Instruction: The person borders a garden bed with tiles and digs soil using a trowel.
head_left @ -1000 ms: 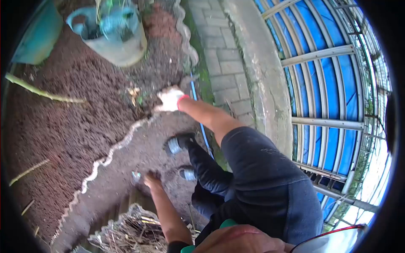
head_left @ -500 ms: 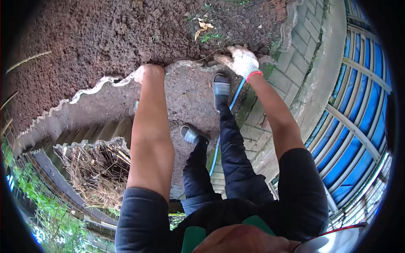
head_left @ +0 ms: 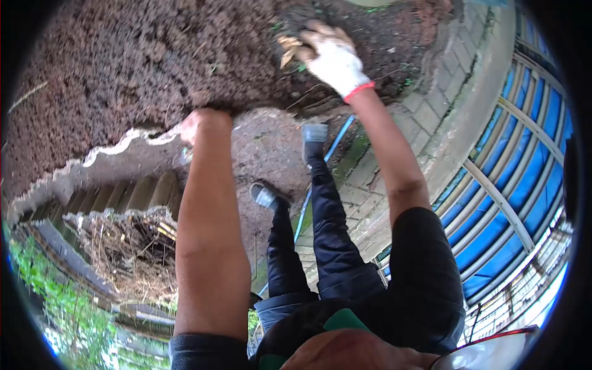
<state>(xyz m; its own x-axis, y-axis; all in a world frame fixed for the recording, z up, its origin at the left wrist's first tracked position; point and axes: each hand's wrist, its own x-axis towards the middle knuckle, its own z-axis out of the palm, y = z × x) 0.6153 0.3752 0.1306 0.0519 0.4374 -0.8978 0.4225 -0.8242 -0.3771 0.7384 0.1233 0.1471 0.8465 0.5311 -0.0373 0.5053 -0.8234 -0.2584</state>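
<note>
My left hand (head_left: 203, 123), bare, is at the wavy edging (head_left: 132, 137) of the soil bed; its fingers are mostly hidden. My right hand (head_left: 333, 55), in a white glove with a red cuff and soiled fingers, reaches over the dark soil (head_left: 246, 55). Its fingers are spread and blurred beside a dry tan leaf (head_left: 288, 50); whether it touches the leaf I cannot tell. Small green weeds grow near it.
A blue hose (head_left: 339, 139) runs past my sandalled feet (head_left: 314, 135). Paving bricks (head_left: 425, 111) and a curb (head_left: 459, 132) lie right, beside a blue slatted fence (head_left: 512, 179). Dry stalks (head_left: 132, 246) are heaped at lower left.
My right hand has moved up from the edging onto the soil, next to the dry leaf. My left hand has shifted slightly left and down along the edging.
</note>
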